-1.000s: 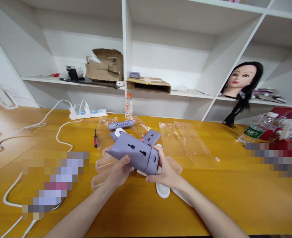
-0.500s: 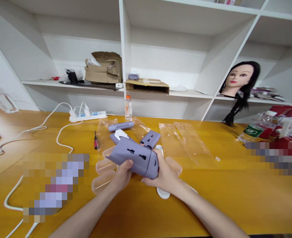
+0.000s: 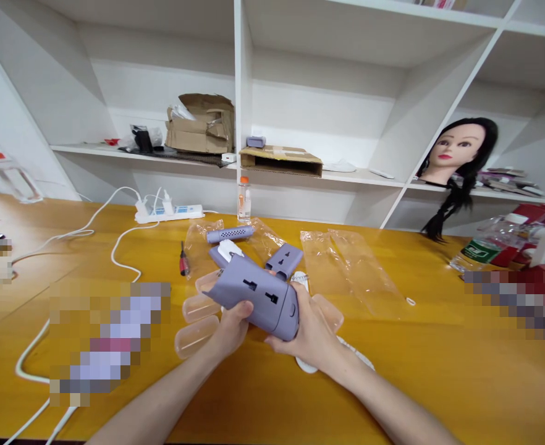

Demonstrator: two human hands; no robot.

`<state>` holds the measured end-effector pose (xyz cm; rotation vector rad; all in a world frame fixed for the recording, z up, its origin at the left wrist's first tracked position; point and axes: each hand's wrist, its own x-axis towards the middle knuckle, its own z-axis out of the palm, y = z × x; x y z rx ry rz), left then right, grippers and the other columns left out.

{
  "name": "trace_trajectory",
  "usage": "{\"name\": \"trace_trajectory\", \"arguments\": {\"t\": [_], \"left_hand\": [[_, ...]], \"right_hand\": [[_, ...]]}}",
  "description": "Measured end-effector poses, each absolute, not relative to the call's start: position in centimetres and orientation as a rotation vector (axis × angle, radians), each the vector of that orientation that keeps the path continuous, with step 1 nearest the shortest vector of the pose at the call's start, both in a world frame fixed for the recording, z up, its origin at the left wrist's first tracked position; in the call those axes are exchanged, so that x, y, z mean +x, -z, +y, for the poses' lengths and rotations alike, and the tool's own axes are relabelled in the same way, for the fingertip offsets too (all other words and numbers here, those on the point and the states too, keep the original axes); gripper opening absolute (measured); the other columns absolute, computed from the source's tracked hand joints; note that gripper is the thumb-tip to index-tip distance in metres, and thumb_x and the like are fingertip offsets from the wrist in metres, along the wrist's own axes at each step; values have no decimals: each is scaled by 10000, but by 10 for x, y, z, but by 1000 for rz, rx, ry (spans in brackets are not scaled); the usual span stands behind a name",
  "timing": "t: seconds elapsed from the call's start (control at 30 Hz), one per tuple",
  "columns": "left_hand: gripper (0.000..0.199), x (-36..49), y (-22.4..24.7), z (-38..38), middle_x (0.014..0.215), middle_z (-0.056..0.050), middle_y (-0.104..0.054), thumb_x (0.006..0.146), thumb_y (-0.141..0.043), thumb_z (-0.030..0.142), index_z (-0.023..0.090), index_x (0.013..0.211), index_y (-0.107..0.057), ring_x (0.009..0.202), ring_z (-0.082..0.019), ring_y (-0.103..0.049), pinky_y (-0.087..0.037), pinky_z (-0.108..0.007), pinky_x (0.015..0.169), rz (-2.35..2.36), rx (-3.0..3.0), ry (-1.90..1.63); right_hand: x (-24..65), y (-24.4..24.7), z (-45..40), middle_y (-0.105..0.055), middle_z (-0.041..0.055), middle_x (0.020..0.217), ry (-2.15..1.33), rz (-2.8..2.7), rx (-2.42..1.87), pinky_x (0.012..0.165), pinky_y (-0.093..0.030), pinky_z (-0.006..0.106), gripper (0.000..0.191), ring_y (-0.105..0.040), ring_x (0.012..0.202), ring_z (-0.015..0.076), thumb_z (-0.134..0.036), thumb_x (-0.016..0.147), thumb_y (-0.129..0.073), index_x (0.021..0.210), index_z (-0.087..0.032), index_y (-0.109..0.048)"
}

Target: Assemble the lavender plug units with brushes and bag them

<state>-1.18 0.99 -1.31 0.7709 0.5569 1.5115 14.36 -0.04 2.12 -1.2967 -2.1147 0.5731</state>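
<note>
Three lilac parts lay loose near the counter's [image 3: 439, 383] far edge: a casing [image 3: 284, 259], a white-topped piece [image 3: 222, 253], a perforated tube [image 3: 230, 234]; your left hand [image 3: 228, 327] and right hand [image 3: 309, 334] clenched their fingers [image 3: 235, 308] around the adapter housing [image 3: 258, 296] above mid-counter.

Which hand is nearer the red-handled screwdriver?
Left. The left hand is below and right of the red-handled screwdriver in view; the right hand is farther right, beyond the purple socket adapter both hands hold.
</note>
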Motion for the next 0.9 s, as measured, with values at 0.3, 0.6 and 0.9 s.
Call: {"name": "trace_trajectory", "arguments": {"t": [0.3,0.6,0.9], "left_hand": [[532,-11,13,10,995,-67,-682,553,-663,315,202,1069,-604,1097,-310,-528,-426,-424,916,557,754,-1501],[521,-9,11,8,971,-62,-684,531,-671,314,197,1034,-603,1085,-313,-533,-427,-425,913,579,696,-1546],[476,-10,11,11,945,-52,-690,566,-662,318,205,1026,-615,1085,-306,-534,-423,-425,903,525,715,-1515]], "right_hand": [[144,-21,-1,-502,85,1037,-559,-2116,-1314,717,-442,363,769,-539,906,258,-392,539,-721,1158,-233,-292],[141,-23,-2,-501,96,1059,-560,-2120,-1303,742,-455,381,769,-540,933,265,-355,533,-731,1148,-208,-293],[141,-21,1,-525,69,1057,-621,-2074,-1265,752,-454,384,796,-552,932,258,-331,534,-746,1174,-235,-282]]}}
